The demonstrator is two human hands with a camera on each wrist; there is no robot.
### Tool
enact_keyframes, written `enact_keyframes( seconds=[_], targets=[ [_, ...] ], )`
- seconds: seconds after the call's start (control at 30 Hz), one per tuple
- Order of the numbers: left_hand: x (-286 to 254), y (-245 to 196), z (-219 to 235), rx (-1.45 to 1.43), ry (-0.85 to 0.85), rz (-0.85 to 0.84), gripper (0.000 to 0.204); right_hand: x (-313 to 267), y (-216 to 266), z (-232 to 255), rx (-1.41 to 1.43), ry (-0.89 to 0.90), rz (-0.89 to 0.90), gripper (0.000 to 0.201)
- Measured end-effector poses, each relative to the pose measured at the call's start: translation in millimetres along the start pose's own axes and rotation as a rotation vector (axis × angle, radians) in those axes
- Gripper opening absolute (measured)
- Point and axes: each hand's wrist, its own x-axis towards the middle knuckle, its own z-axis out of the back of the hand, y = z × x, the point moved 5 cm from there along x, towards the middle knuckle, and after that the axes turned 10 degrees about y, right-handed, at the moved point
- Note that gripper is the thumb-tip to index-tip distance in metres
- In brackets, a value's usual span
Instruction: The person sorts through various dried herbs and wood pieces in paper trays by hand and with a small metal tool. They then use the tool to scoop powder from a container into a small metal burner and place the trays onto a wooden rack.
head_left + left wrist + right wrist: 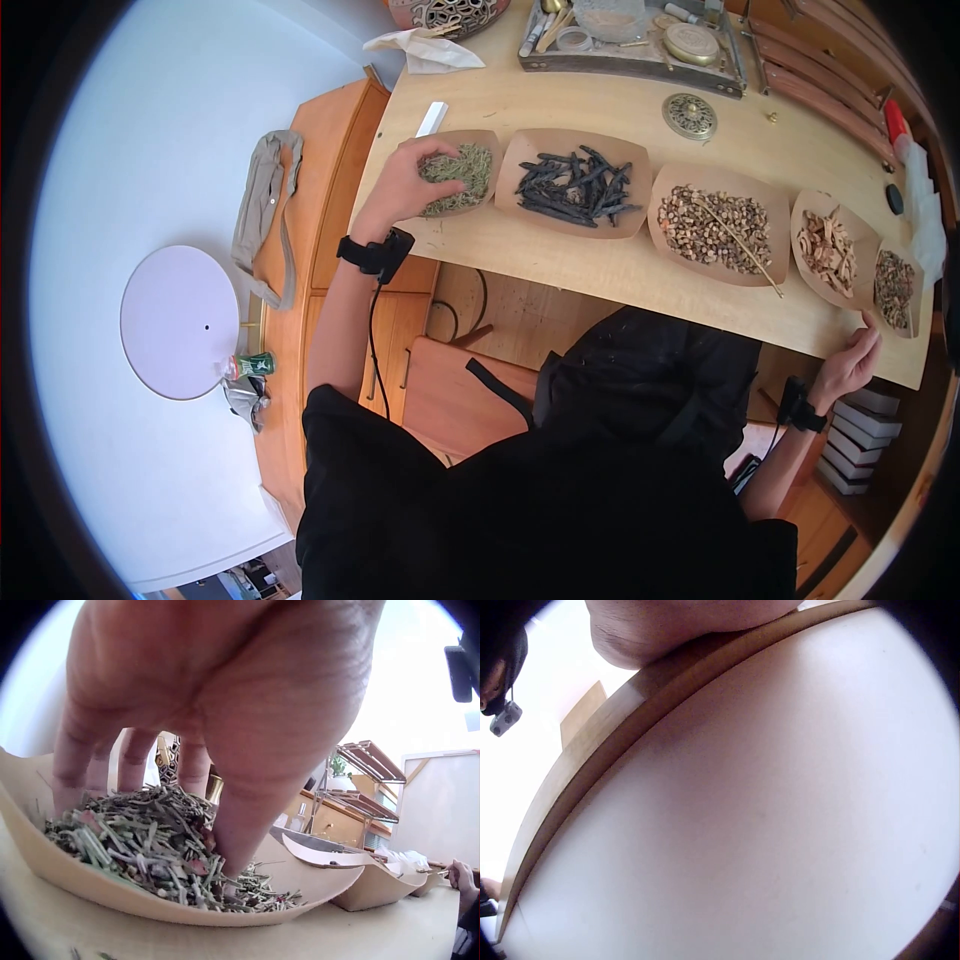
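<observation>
My left hand (405, 185) reaches down into a paper tray (225, 918) of chopped dried herb (150, 855) at the table's left end. In the left wrist view its fingers and thumb stand apart, tips sunk in the green-grey stalks, a mound between them. At the front right edge of the table rests my right hand (848, 365), close to the trays with wood shavings (828, 248) and brown dried pieces (893, 288); its fingertips touch the edge. The right wrist view shows mostly the table's pale underside (765, 817), with part of that hand along the edge.
Along the table (590, 265) stand a tray of dark dried pods (580, 185) and one of brown chunks (710, 225) with a thin stick (740, 245) across it. Behind them lie a pierced brass lid (690, 116) and a wooden tray (630, 68) of small containers.
</observation>
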Motion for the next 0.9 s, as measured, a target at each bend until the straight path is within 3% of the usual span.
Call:
enact_keyframes(
  seconds=[0.33, 0.6, 0.73, 0.9],
  targets=[
    [-4, -10, 11, -0.104, 0.028, 0.114, 0.034, 0, -2, 1, -0.004, 0.01, 0.004, 0.036],
    [-8, -19, 27, 0.102, -0.08, 0.198, 0.028, 0, -1, 0, -0.01, 0.008, -0.011, 0.036],
    [-8, -7, 33, 0.085, -0.09, 0.171, 0.027, -1, -1, 0, -0.022, -0.001, -0.021, 0.037],
    [-12, -29, 42, 0.151, -0.122, 0.152, 0.028, -1, -3, 0, -0.01, -0.006, -0.024, 0.037]
  ],
)
